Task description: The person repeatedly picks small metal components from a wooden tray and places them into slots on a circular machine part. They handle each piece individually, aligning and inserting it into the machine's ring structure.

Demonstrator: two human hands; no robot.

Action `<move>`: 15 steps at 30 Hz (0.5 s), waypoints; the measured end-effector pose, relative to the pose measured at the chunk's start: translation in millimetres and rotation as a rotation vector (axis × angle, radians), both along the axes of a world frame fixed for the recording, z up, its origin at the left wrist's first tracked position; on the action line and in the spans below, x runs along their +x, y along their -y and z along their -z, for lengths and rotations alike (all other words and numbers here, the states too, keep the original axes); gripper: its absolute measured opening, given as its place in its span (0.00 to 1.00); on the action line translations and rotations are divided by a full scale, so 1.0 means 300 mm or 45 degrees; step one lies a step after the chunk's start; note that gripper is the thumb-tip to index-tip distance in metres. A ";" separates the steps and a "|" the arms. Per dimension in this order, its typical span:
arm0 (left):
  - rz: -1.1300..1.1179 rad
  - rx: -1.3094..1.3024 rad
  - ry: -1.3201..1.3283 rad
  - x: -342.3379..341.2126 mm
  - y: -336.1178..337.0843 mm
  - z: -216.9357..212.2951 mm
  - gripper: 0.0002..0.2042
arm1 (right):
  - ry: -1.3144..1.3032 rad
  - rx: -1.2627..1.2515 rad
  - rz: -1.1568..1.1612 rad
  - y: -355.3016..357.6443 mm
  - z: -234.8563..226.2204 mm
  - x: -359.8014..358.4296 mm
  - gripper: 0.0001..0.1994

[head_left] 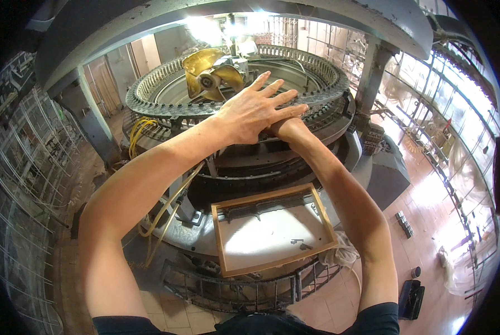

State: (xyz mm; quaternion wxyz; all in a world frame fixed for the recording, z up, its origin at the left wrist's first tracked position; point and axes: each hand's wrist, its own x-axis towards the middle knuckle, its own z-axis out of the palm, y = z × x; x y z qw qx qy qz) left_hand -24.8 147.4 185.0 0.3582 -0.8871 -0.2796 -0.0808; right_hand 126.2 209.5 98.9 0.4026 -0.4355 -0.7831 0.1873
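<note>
My left hand [255,110] lies over the near right part of the toothed metal ring [169,110] of a large circular machine, its fingers stretched out and spread. Just below it is my right hand [291,132], at the ring's outer side. The left hand covers the right fingers, so I cannot see what they touch or hold. Inside the ring stands a brass-coloured fan [208,81] with broad blades. Below my hands rests a wooden-framed tray [219,245] with a white bottom, holding a row of thin dark metal pieces [258,208] along its far side and a few loose ones.
Yellow hoses [140,134] hang at the machine's left. Grey posts [371,78] stand either side beneath a curved overhead frame [116,33]. Wire racks line both sides. On the tiled floor at right lie a dark cylindrical part [404,224] and a black box [411,300].
</note>
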 end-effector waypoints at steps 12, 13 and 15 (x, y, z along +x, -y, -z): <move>-0.063 -0.020 -0.051 0.007 -0.006 -0.002 0.56 | 0.413 0.320 0.092 0.017 -0.005 0.014 0.18; -0.059 0.005 -0.057 0.006 -0.007 -0.002 0.57 | 0.328 0.295 0.052 0.026 -0.013 0.014 0.19; -0.044 -0.025 -0.033 0.004 -0.013 -0.001 0.57 | 0.230 0.120 0.042 0.045 -0.029 0.013 0.23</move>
